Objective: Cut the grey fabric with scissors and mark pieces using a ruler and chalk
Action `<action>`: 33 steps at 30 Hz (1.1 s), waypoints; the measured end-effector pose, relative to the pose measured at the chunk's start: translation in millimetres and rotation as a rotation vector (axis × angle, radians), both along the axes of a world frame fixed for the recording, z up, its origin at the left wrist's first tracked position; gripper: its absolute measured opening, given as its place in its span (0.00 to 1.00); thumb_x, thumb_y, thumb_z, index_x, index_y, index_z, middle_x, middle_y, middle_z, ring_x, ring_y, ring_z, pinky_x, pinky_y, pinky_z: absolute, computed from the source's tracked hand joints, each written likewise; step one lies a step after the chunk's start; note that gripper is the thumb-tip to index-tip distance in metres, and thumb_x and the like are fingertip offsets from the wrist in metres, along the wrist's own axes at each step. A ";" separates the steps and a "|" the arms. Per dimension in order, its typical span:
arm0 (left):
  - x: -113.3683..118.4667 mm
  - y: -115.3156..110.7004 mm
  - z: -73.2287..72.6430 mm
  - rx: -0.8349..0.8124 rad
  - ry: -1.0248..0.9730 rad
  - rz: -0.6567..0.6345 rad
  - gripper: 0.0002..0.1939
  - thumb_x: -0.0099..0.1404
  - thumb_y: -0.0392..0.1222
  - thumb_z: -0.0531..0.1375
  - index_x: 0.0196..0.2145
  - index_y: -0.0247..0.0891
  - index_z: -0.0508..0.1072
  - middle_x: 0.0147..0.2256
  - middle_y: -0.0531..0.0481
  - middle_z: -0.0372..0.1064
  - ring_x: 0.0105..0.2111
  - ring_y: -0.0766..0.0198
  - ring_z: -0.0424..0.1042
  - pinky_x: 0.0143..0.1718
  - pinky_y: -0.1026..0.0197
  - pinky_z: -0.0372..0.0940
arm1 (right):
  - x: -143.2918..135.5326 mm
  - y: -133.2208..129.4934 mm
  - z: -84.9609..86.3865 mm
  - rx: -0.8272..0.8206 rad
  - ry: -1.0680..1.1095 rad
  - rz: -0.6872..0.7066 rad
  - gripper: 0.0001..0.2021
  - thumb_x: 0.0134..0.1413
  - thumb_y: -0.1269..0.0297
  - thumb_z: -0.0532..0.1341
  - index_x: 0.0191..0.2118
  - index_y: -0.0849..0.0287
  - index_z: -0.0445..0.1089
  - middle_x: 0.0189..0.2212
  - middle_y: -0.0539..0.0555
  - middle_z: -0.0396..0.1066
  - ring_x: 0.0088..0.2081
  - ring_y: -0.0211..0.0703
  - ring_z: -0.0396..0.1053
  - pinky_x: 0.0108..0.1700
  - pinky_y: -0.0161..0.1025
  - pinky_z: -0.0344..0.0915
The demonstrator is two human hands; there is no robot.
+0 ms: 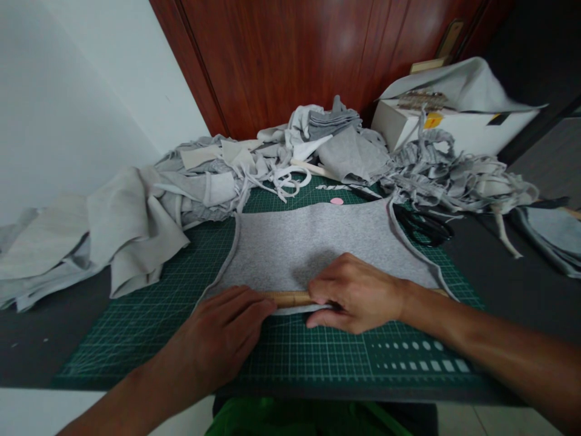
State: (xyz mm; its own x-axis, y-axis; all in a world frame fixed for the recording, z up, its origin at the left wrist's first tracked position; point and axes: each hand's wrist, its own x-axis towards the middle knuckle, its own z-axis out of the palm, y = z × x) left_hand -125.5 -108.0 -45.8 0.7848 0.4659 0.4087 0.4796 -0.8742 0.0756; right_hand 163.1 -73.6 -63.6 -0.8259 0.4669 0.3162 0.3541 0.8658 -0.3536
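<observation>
A grey knit fabric piece (313, 242) with curved, edged sides lies spread on the green cutting mat (318, 357). Along its near edge runs a wooden ruler (290, 298). My left hand (222, 333) rests on the ruler's left part, fingers stretched flat and side by side over it; its thumb is hidden. Farther right, my right hand (354, 293) is closed, thumb below and fingers curled above, pinching the fabric's near edge beside the ruler. A narrow strip of fabric shows on the near side of the ruler.
Heaped grey cloth (131, 212) covers the left and back. Black-handled scissors (424, 227) lie right of the fabric, near tangled scraps (463, 175). A pink disc (336, 201) sits at its far edge. Behind stands a white box (472, 130); folded cloth (556, 230) lies far right.
</observation>
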 end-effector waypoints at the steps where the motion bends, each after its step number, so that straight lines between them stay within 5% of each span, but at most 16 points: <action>1: -0.3 0.5 0.4 -0.006 -0.004 -0.009 0.12 0.76 0.30 0.51 0.50 0.34 0.72 0.41 0.44 0.78 0.39 0.59 0.76 0.42 0.58 0.75 | 0.1 0.0 -0.7 0.012 0.007 0.006 0.18 0.68 0.48 0.61 0.32 0.56 0.67 0.21 0.46 0.69 0.22 0.38 0.62 0.27 0.40 0.46; 9: 0.9 0.4 6.6 -0.060 0.023 -0.061 0.13 0.75 0.29 0.49 0.48 0.36 0.72 0.43 0.46 0.78 0.39 0.59 0.76 0.41 0.58 0.75 | -0.8 -2.4 -1.3 0.176 0.005 0.042 0.14 0.71 0.58 0.57 0.34 0.59 0.71 0.24 0.50 0.72 0.24 0.40 0.65 0.28 0.44 0.47; 16: -9.2 -9.8 3.1 -0.174 0.029 0.065 0.17 0.71 0.24 0.50 0.48 0.40 0.71 0.44 0.47 0.75 0.45 0.59 0.74 0.46 0.57 0.73 | -2.3 -6.8 1.1 0.212 -0.023 0.067 0.06 0.61 0.69 0.57 0.35 0.58 0.71 0.25 0.49 0.71 0.24 0.40 0.62 0.26 0.44 0.48; 24: -20.6 -11.3 5.5 -0.320 0.001 0.089 0.16 0.72 0.24 0.50 0.43 0.41 0.72 0.44 0.49 0.72 0.45 0.65 0.72 0.46 0.63 0.68 | -2.7 -7.1 4.2 0.188 -0.081 0.076 0.15 0.71 0.55 0.55 0.38 0.59 0.72 0.27 0.50 0.73 0.25 0.41 0.64 0.26 0.45 0.47; 33: -16.3 -9.4 16.3 -0.264 0.018 0.019 0.17 0.70 0.24 0.49 0.38 0.40 0.73 0.39 0.49 0.74 0.41 0.62 0.73 0.43 0.61 0.69 | -5.4 -6.3 8.4 0.067 -0.168 -0.021 0.11 0.72 0.62 0.53 0.40 0.58 0.69 0.26 0.51 0.74 0.24 0.41 0.64 0.27 0.44 0.45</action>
